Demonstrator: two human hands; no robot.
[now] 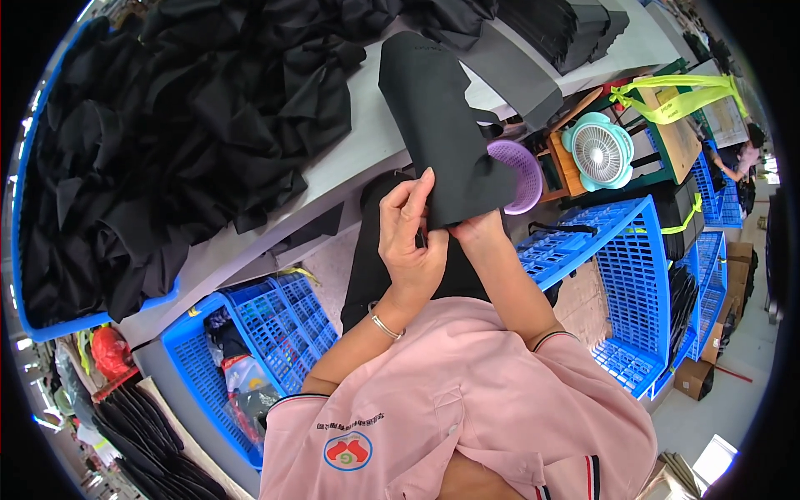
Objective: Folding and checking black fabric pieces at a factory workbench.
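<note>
A long cut piece of black fabric [450, 142] reaches from the table edge down toward my lap. My left hand [410, 237] is closed on its lower left edge, with the fingers bent and a fingertip on the cloth. A bracelet [387, 327] circles that wrist. Under the lower right corner of the fabric is my right hand [477, 227]; the cloth covers its fingers, so their grip does not show. Stacked dark fabric pieces [571, 33] lie on the table past the far end of the held piece.
A blue-rimmed bin [33, 329] heaped with black cloth [192, 108] takes up the left of the grey table [367, 137]. Blue crates [637, 275] stand at right and another crate [196, 367] at left. A purple basket [527, 179] and teal fan [598, 152] are beyond my right hand.
</note>
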